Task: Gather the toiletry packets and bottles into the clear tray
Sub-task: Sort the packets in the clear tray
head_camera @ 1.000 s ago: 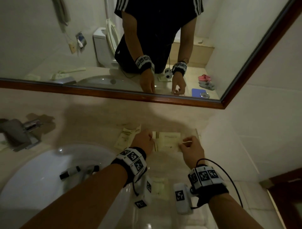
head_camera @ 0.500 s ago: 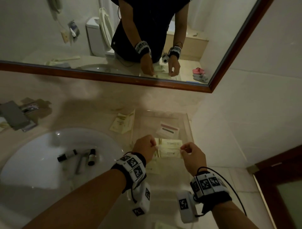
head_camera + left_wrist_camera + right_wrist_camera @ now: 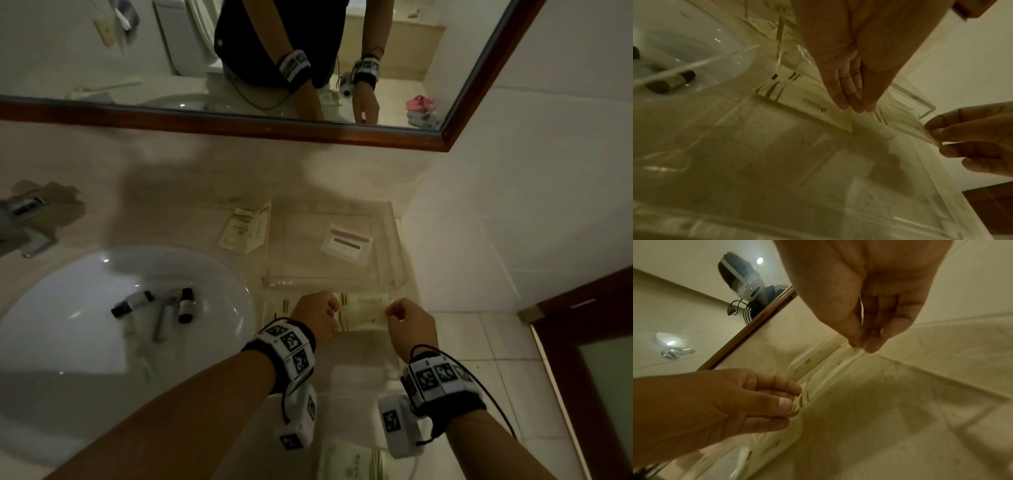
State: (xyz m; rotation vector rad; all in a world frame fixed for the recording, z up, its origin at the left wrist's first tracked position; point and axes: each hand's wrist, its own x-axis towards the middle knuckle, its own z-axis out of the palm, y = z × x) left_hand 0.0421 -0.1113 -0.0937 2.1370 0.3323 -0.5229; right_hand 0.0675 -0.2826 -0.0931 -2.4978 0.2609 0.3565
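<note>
Both my hands hold one cream packet [image 3: 363,310] by its ends, low at the near wall of the clear tray [image 3: 394,240]. My left hand [image 3: 317,310] pinches its left end between thumb and fingers [image 3: 785,402]. My right hand [image 3: 407,315] pinches the right edge [image 3: 935,139]. A red-striped packet [image 3: 346,245] lies inside the tray. A second cream packet [image 3: 282,305] shows beside my left hand. Two packets [image 3: 245,229] lie on the counter left of the tray. Two dark-capped bottles [image 3: 133,303] [image 3: 186,305] lie in the sink. Whether the held packet touches anything I cannot tell.
The white sink [image 3: 85,359] fills the left, with a faucet [image 3: 24,222] behind it. A framed mirror [image 3: 376,133] runs along the wall. Another packet [image 3: 352,462] lies near the counter's front. Tiled floor [image 3: 496,342] and a dark door frame [image 3: 582,298] are at right.
Both hands have drawn the cream packet back toward me, from over the tray's middle to its near wall. The red-striped packet in the tray is now uncovered.
</note>
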